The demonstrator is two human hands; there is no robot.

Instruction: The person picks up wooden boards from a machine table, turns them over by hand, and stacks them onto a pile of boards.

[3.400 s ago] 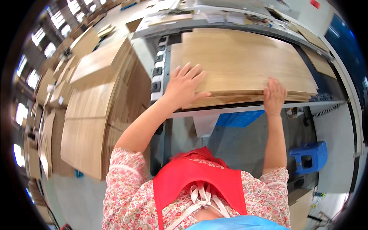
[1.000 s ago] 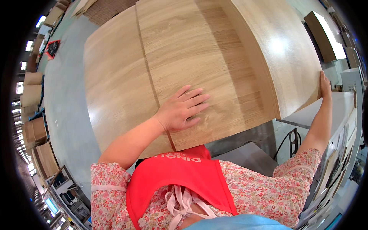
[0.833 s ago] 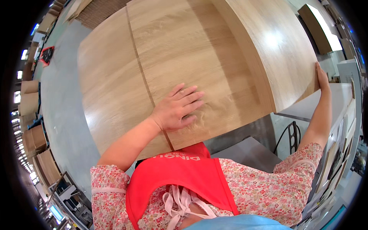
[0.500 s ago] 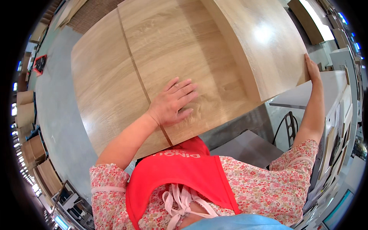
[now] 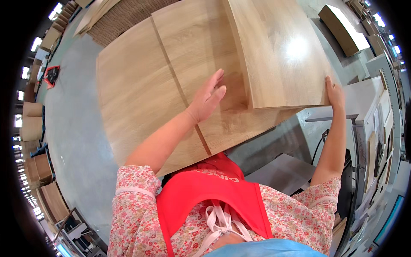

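Bright overhead glare, fisheye-bent edges.

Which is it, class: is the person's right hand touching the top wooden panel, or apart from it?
Touching. The head view shows the right hand gripping the near corner of the top wooden panel.

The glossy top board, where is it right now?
In the head view, the top board lies upper right on the wood-grain stack, with the right hand at its near right corner and the left hand beside its left edge.
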